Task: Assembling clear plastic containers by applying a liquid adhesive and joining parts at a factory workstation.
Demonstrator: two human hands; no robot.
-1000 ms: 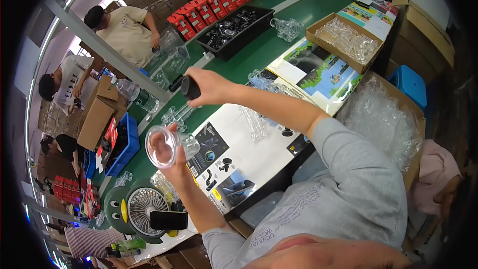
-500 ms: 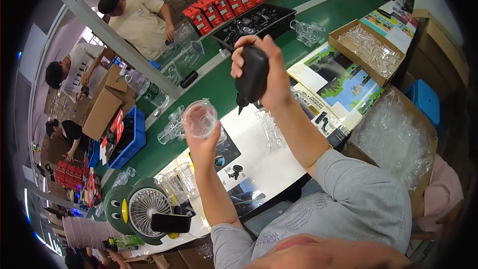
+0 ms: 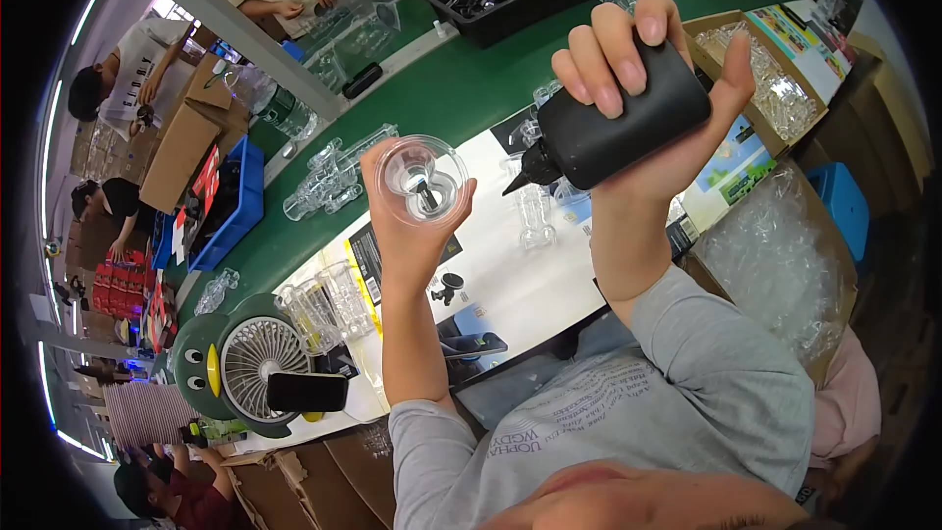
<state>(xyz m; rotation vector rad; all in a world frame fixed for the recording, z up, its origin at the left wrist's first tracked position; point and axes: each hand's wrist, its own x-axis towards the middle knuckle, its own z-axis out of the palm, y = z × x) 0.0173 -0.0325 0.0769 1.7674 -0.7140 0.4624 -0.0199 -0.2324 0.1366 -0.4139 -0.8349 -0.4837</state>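
Observation:
My left hand is closed round a clear round plastic cup-like part, its wide rim facing up. Inside or behind that part a small dark patch shows; I cannot tell what it is. In my right hand is a black squeeze bottle, tipped so that its pointed nozzle aims left and slightly down, toward the clear part but apart from it. Clear plastic assemblies lie on the green surface left of my left hand. Another clear piece rests on the white sheet under the nozzle.
Several clear parts stand beside a penguin-shaped fan with a phone before it. A black bin of dark parts stands at the back. Rightward are a cardboard tray and a bag-filled box. Co-workers sit beyond the post.
The squeeze bottle has swung from nozzle-down to nearly sideways, and my right hand has come lower and rightward. My left hand has raised the clear part slightly. The whole view has shifted.

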